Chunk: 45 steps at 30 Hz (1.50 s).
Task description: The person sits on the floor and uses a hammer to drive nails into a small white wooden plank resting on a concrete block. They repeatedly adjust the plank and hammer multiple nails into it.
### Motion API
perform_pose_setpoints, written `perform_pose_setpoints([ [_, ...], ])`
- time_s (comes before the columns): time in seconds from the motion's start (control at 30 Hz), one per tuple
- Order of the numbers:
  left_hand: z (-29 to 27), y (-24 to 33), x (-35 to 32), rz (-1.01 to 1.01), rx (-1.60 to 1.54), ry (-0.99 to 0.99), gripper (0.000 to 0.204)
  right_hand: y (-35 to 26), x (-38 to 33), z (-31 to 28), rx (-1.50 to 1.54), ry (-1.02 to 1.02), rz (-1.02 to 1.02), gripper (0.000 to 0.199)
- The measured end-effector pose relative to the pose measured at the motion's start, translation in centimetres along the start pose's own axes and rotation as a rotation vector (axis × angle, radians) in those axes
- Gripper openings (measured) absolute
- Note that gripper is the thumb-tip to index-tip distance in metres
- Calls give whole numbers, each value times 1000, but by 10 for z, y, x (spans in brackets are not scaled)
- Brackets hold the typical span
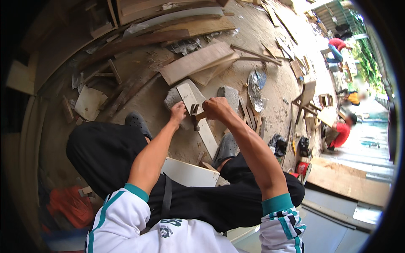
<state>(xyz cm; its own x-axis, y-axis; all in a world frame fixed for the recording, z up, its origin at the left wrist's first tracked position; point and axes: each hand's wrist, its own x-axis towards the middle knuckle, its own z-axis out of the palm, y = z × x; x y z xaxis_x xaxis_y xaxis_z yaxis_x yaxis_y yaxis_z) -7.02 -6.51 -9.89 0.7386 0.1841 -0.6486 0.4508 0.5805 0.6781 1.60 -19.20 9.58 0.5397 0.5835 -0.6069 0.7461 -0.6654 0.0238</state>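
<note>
My right hand (216,108) is wrapped around the wooden handle of a claw hammer (195,123), whose metal head is over a narrow white board (205,134). The board slants from its far end on a grey stone block (171,98) down toward my right shoe (228,147). At the board's left edge is my left hand (178,112), its fingers curled together just left of the hammer head. Whatever those fingers pinch is too small to make out.
Wide planks (196,62) lie beyond the board, with a second grey block (229,95) and crumpled foil (256,89) to its right. Near my lap is a white panel (190,172). People in red shirts (341,134) are at the far right, beside a wooden chair (306,96).
</note>
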Motion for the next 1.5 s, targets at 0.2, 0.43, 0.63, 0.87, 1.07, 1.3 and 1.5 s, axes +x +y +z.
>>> perform_pose_setpoints([
  [0.2, -8, 4, 24, 425, 490, 116, 48, -5, 51, -53, -22, 3, -60, 20],
  [0.43, -1, 16, -2, 315, 267, -85, 64, 8, 93, -51, -66, -69, -151, 24],
  [0.63, -14, 6, 14, 396, 379, -14, 69, 2, 103, -65, -30, 3, -189, 37],
  [0.87, 4, 35, -11, 910, 795, 54, 58, -3, 66, -22, 9, 285, -175, 24],
  [1.07, 24, 32, -3, 939, 894, -191, 62, -3, 17, 35, 19, 468, -136, 9],
  [1.3, 55, 21, -15, 1010, 868, -245, 45, 28, 6, 57, 132, 451, -188, 9],
  [1.5, 37, 15, -1, 916, 905, -148, 36, 12, 46, -7, 81, 318, -224, 9],
])
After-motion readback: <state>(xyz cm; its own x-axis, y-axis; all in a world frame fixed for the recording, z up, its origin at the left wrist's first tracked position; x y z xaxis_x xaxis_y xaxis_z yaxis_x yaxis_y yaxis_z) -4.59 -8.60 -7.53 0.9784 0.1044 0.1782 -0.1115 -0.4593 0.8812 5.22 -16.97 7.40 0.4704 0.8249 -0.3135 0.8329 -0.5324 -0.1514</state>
